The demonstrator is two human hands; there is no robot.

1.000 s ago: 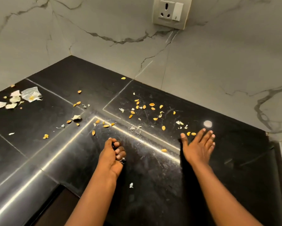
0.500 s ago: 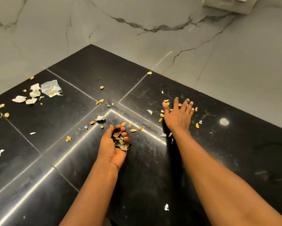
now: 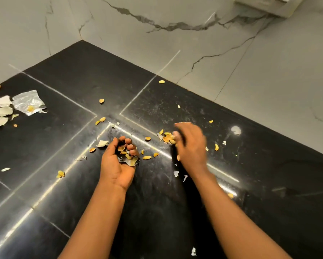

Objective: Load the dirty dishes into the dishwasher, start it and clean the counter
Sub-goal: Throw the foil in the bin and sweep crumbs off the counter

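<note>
seed husks (image 3: 168, 137) just left of blurred, flat right hand (image 3: 191, 146); more cupped in left hand (image 3: 117, 161)

Black glossy counter (image 3: 175, 212) fills the lower frame, meeting the marble wall at the top. Yellow seed husks (image 3: 168, 138) lie scattered across its centre — white peel scraps (image 3: 3, 111) and a crumpled foil wrapper (image 3: 29, 104) sit at far left.

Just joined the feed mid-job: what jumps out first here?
Yellow shells scattered across the middle of the black counter. The left hand cups a heap of them with a foil scrap, while the blurred right hand sweeps more together. A torn wrapper lies far left.
</note>
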